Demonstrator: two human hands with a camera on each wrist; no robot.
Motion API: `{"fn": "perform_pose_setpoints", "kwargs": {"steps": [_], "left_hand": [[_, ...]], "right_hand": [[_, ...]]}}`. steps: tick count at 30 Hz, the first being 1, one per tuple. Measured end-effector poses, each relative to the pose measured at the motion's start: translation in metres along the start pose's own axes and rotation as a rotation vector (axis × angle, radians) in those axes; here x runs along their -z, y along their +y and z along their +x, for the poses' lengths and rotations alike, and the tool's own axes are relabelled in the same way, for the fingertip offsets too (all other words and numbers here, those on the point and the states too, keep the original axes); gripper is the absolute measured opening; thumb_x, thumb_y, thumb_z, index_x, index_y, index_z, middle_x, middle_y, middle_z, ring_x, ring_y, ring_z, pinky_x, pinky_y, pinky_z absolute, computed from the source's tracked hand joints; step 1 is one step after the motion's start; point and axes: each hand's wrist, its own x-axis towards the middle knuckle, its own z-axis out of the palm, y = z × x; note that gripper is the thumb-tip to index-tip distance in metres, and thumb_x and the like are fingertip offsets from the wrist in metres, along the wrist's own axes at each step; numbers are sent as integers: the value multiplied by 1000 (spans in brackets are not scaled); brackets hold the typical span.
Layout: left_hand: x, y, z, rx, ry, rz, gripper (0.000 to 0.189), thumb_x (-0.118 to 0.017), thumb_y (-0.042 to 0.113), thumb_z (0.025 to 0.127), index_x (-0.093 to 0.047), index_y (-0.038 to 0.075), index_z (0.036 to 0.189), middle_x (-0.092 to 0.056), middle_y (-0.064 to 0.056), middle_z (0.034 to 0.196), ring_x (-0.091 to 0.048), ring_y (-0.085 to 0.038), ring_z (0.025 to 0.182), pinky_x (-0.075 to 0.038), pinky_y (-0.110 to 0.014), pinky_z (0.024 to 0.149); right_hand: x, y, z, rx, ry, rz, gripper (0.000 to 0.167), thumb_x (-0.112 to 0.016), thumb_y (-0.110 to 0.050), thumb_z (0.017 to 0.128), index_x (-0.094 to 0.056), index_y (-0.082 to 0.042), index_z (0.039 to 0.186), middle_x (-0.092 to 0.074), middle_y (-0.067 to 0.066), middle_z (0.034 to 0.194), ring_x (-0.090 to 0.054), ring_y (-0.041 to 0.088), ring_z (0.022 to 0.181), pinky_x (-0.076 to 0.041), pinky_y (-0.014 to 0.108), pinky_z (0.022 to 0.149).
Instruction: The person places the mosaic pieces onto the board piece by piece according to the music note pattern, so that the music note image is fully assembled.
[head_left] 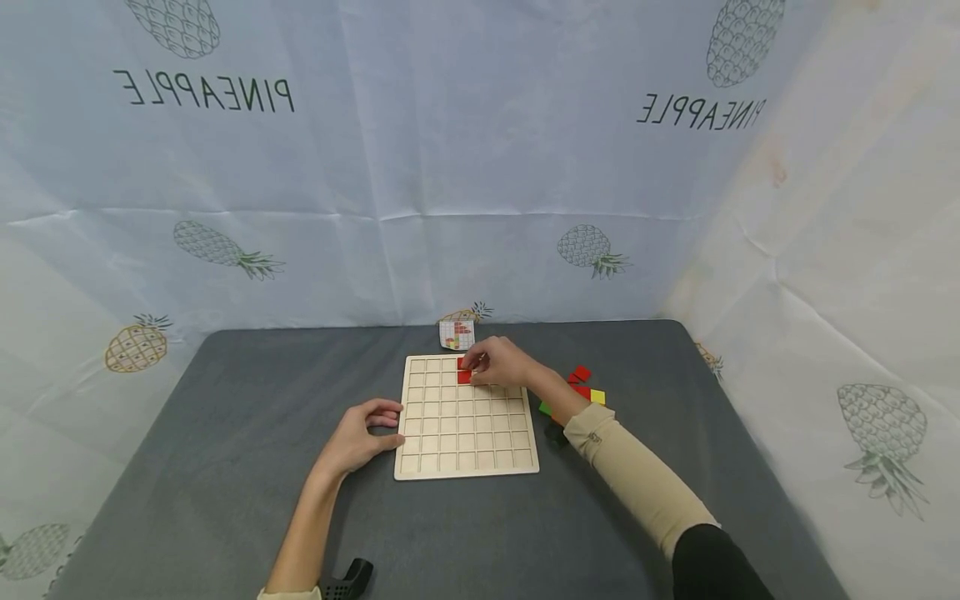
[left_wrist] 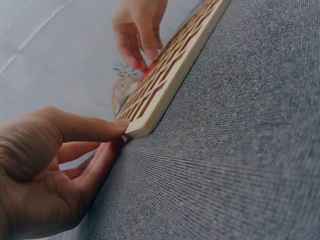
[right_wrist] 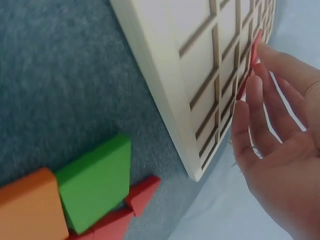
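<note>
A pale wooden grid board (head_left: 467,433) lies flat on the grey table. My left hand (head_left: 360,435) rests at its left edge, thumb and fingertips spread apart along the side; the thumb touches a corner in the left wrist view. Over the far part of the board, my right hand (head_left: 501,363) pinches a red tile (right_wrist: 256,47), which sits at the grid and is partly covered by the fingers. Directly nearer on the board shows another red tile (head_left: 464,377).
Right of the board lies a loose group of pieces, among them a green block (right_wrist: 95,182), an orange block (right_wrist: 32,207), a yellow piece (head_left: 597,397) and red pieces (head_left: 582,373). A small printed pattern card (head_left: 457,335) stands behind the board, near the pineapple-print cloth (head_left: 465,167).
</note>
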Motion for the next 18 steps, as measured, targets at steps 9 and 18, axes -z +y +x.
{"fn": "perform_pose_setpoints", "kwargs": {"steps": [9, 18], "left_hand": [[0, 0, 0, 0, 3, 11, 54, -87, 2, 87, -66, -6, 136, -71, -24, 125, -72, -31, 113, -56, -25, 86], [-1, 0, 1, 2, 10, 19, 54, -88, 1, 87, -67, -6, 135, -71, -23, 124, -72, -30, 113, -57, -26, 87]], "right_hand": [[22, 12, -11, -3, 12, 39, 21, -77, -13, 101, -79, -5, 120, -79, 11, 120, -75, 21, 104, -62, 37, 96], [47, 29, -29, -30, 47, 50, 25, -79, -12, 99, -78, -2, 122, -78, 16, 120, -75, 25, 102, -63, 40, 95]]}}
